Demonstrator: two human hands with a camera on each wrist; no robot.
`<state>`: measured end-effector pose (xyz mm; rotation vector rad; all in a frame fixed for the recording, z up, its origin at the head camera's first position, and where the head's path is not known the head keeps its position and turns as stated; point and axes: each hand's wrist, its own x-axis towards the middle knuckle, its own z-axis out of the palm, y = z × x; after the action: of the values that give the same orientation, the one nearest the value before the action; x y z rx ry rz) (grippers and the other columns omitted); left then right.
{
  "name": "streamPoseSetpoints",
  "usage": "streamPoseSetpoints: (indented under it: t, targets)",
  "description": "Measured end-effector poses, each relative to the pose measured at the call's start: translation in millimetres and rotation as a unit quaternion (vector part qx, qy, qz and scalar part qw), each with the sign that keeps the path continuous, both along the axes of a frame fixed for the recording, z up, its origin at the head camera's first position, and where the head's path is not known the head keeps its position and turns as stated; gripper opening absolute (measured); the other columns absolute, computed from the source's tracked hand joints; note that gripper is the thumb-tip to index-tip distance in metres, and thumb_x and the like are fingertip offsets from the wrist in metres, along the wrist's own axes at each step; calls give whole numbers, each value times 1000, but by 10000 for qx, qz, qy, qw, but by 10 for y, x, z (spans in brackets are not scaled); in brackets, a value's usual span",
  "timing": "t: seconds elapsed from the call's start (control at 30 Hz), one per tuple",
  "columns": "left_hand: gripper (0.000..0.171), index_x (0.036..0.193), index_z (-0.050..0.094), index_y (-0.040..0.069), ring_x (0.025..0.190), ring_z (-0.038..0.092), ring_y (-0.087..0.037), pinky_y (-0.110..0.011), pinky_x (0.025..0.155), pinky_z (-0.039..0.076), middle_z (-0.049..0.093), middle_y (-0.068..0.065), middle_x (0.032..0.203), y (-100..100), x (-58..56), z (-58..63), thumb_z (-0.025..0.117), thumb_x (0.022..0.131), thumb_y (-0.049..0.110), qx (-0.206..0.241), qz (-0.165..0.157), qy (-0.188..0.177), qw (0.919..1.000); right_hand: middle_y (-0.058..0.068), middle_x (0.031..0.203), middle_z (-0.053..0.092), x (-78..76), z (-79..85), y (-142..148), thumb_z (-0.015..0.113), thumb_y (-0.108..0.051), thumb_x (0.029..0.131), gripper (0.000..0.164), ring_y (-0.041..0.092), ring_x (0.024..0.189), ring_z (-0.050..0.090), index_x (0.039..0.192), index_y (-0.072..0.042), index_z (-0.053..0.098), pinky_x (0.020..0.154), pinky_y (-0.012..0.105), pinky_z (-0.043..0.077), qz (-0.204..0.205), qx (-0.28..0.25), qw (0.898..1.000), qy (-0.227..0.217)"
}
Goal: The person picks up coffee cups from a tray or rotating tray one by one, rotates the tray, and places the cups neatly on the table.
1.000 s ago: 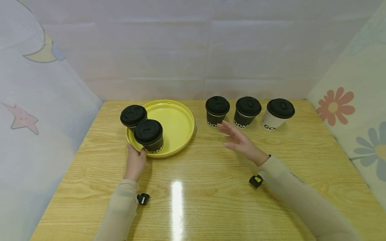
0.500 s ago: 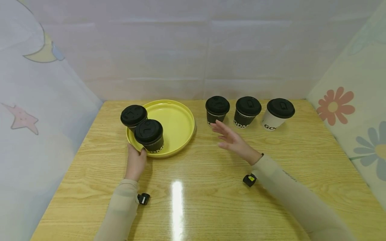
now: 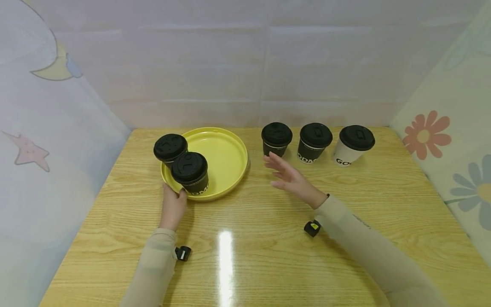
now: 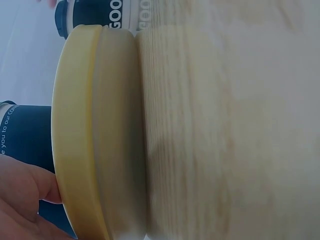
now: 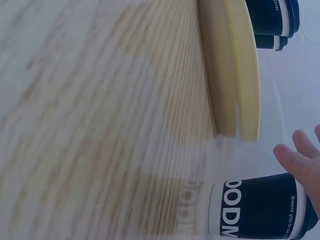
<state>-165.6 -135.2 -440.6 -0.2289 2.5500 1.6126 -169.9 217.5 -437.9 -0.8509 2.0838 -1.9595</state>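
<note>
My left hand (image 3: 172, 209) grips the front-left rim of a round yellow tray (image 3: 230, 162), its thumb (image 4: 47, 186) at the rim in the left wrist view; the other fingers are partly hidden. Two black lidded paper coffee cups stand on the tray's left side, the front cup (image 3: 189, 172) and the back cup (image 3: 170, 148). My right hand (image 3: 295, 181) hovers with fingers extended and apart, holding nothing. Its fingertips overlap the lower part of another black coffee cup (image 3: 276, 136) in the head view. In the right wrist view that cup (image 5: 260, 205) stands beside the fingers.
Right of that cup, along the back of the wooden table (image 3: 264, 256), stand a second black cup (image 3: 312, 145) and a white cup (image 3: 347, 153) with a black lid. A pale cloth backdrop (image 3: 215, 64) rises behind the table and at both sides.
My right hand has moved left, from in front of the gap between two cups to before the leftmost cup of the row. The left hand and the tray have stayed in place.
</note>
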Motion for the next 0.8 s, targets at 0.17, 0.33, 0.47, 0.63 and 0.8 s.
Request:
streamPoseSetpoints:
  t: [0.17, 0.33, 0.47, 0.63, 0.8]
  targets:
    - [75, 146, -23, -7, 146, -3, -32, -42, 117, 5, -13, -27, 156, -5, -8, -4, 34, 100, 9, -85, 17, -38, 10000, 24, 157, 16, -15, -3, -46, 59, -14, 98, 78, 40, 142, 21, 156, -3, 8, 112, 58, 17, -18, 59, 9999, -94]
    - [75, 147, -22, -6, 146, -1, -32, -42, 117, 6, -10, -27, 157, -2, -9, -19, 34, 100, 8, -48, 18, 24, 10000, 21, 158, 18, -29, -7, -87, 61, -21, 97, 82, 39, 142, 22, 156, -2, 7, 113, 57, 17, -16, 85, 9999, -72]
    - [75, 147, -22, -6, 146, -1, -32, -42, 117, 6, -10, -27, 157, -3, -12, -27, 35, 100, 8, -14, 29, 60, 10000, 23, 157, 18, -48, -7, -130, 63, -23, 96, 84, 40, 141, 23, 155, 0, 8, 112, 58, 18, -53, 87, 9999, -9]
    - [75, 146, -21, -8, 146, -2, -32, -42, 117, 5, -12, -27, 156, -7, -17, -23, 35, 100, 9, -88, 41, 26, 9999, 28, 156, 17, -56, -3, -186, 62, -19, 96, 82, 42, 141, 23, 155, 0, 9, 111, 60, 19, -99, 86, 9999, 63]
    - [75, 146, -22, -8, 146, -3, -31, -41, 117, 4, -13, -27, 156, -9, -18, -19, 35, 100, 9, -69, 32, 4, 10000, 28, 155, 18, -70, 2, -243, 63, -22, 96, 83, 41, 142, 21, 154, 3, 9, 112, 57, 19, -114, 115, 9998, 149]
